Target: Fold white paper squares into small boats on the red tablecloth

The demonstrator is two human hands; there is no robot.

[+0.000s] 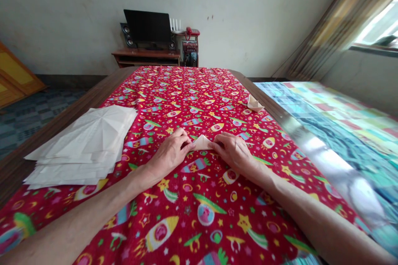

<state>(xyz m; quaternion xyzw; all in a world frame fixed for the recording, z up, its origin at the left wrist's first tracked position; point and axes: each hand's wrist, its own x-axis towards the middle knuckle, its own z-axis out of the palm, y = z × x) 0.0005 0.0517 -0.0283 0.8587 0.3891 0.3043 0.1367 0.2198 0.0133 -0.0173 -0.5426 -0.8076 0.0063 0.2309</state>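
A small folded piece of white paper (202,143), triangular at the top, is held just over the red patterned cloth. My left hand (174,148) pinches its left corner between thumb and fingers. At the right corner, my right hand (232,149) grips it the same way, fingers curled. A stack of creased white paper sheets (90,136) lies to the left of my left forearm. Beyond my right hand, near the table's right edge, sits another folded paper piece (255,104).
The red cloth (192,198) with rockets and stars covers a long brown table (93,95). At its far end stand a monitor (148,27), speakers (127,34) and a red telephone (192,32) by the wall. A bed with a checked cover (345,107) stands on the right.
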